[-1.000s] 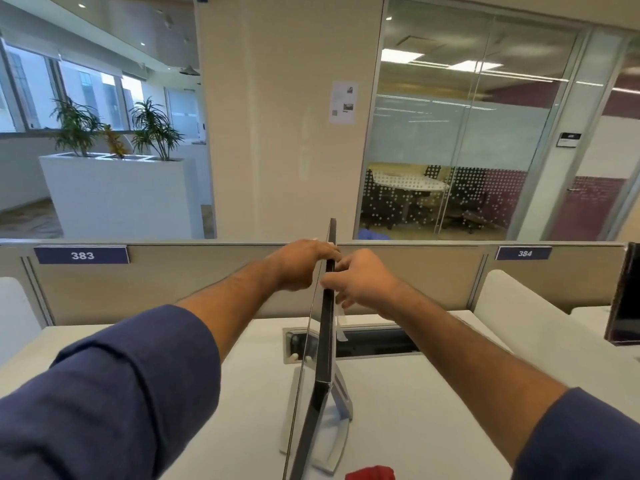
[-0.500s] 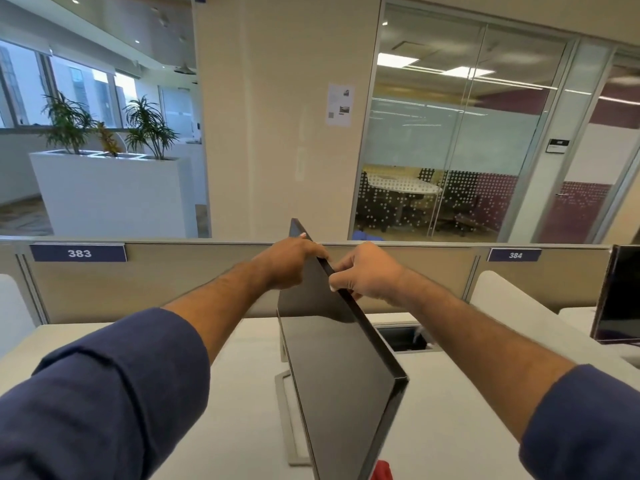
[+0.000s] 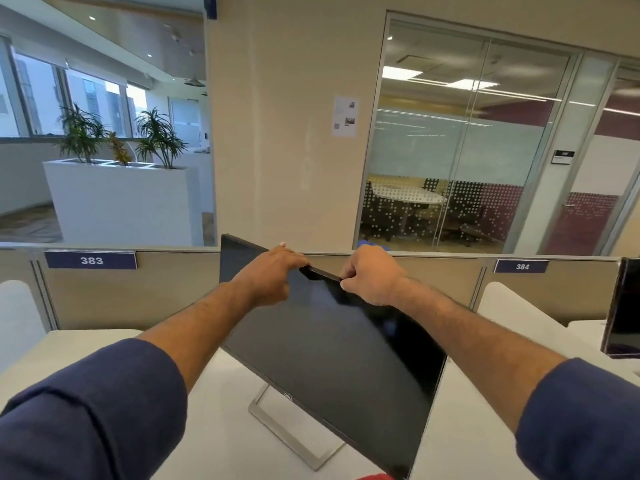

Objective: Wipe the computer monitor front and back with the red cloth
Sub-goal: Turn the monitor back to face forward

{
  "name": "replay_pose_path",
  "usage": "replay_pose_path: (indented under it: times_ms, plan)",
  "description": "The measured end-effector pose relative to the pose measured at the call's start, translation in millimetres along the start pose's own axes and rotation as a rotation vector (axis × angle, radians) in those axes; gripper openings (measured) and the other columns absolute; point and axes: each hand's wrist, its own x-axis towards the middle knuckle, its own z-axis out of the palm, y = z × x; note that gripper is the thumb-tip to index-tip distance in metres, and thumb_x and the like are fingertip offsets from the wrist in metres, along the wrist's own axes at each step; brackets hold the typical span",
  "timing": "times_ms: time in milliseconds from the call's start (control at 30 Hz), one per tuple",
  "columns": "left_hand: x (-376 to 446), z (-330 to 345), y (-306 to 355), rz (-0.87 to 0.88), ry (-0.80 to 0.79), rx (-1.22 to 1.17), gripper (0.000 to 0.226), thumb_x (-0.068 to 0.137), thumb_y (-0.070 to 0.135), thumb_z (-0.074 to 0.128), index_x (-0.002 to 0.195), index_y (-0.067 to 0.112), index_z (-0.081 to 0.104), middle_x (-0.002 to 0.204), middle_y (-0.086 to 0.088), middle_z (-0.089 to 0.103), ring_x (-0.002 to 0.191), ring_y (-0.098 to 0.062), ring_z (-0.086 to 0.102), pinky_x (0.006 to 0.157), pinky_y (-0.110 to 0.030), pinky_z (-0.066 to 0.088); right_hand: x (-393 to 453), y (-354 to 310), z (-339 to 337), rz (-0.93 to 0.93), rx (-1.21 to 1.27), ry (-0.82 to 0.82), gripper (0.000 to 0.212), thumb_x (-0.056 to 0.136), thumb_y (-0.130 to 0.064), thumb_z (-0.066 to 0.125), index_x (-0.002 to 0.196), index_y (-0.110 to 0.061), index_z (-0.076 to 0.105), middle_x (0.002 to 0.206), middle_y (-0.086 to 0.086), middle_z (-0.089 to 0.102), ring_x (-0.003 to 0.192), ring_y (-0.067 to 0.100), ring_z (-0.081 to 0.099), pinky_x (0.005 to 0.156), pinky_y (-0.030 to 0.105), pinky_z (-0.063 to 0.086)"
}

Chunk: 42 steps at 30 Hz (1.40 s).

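A partition [image 3: 173, 292] with labels 383 [image 3: 91, 260] and 384 [image 3: 522, 266] backs the white table [image 3: 221, 441], a second screen [image 3: 625, 306] stands at right, and beyond are a planter [image 3: 121, 199], a paper [image 3: 345, 116] on the wall and a glass-walled room [image 3: 467, 150].

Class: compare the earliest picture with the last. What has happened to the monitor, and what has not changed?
The black flat computer monitor has been swivelled from edge-on until its dark screen faces the camera. Unchanged: left hand and right hand grip its top edge; the red cloth lies on the white desk.
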Motion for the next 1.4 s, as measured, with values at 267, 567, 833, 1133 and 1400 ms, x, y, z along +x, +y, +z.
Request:
replay_pose_path:
  times_ms: [267, 567, 833, 1133, 1400]
  plan:
    - [-3, 5, 4, -0.02, 0.03, 0.097, 0.052, 0.08, 0.004, 0.059, 0.129, 0.021, 0.059, 0.125, 0.001, 0.063, 0.118, -0.018, 0.049, 0.104, -0.032, 0.038, 10, 4, -1, -0.009, -0.169, 0.057, 0.009, 0.085, -0.018, 0.067, 0.087, -0.012, 0.074, 0.083, 0.004, 0.071, 0.079, 0.023, 0.066, 0.076, 0.036, 0.057]
    - [-9, 17, 16, -0.082, 0.164, 0.225, 0.061, 0.077, 0.001, 0.053, 0.135, 0.018, 0.055, 0.123, 0.004, 0.066, 0.111, -0.017, 0.051, 0.101, -0.03, 0.043, 24, 17, 2, 0.047, -0.159, 0.1, 0.012, 0.086, -0.025, 0.071, 0.096, -0.018, 0.074, 0.093, 0.003, 0.072, 0.088, 0.024, 0.066, 0.084, 0.042, 0.056]
    - [-12, 26, 32, -0.13, 0.188, 0.255, 0.064, 0.077, 0.001, 0.054, 0.14, 0.016, 0.049, 0.131, 0.003, 0.061, 0.117, -0.019, 0.049, 0.108, -0.033, 0.039, 31, 34, 2, 0.068, -0.177, 0.173, 0.018, 0.086, -0.034, 0.071, 0.094, -0.018, 0.074, 0.091, 0.004, 0.071, 0.084, 0.023, 0.066, 0.08, 0.04, 0.056]
    - [-29, 37, 32, -0.15, 0.138, 0.163, 0.083, 0.081, 0.001, 0.053, 0.154, 0.019, 0.02, 0.161, 0.004, 0.022, 0.149, -0.014, 0.013, 0.123, -0.031, 0.007, 29, 48, 14, 0.042, -0.085, 0.26, 0.02, 0.09, -0.034, 0.066, 0.099, -0.017, 0.074, 0.091, 0.003, 0.071, 0.083, 0.019, 0.064, 0.078, 0.033, 0.053]
    - [-58, 52, 23, -0.217, 0.134, 0.344, 0.086, 0.086, 0.017, 0.045, 0.155, 0.015, -0.007, 0.163, -0.003, -0.012, 0.149, -0.018, -0.017, 0.123, -0.039, -0.004, 11, 52, 21, -0.001, -0.047, 0.29, 0.024, 0.095, -0.03, 0.057, 0.108, -0.016, 0.072, 0.102, 0.004, 0.07, 0.093, 0.02, 0.063, 0.086, 0.035, 0.051]
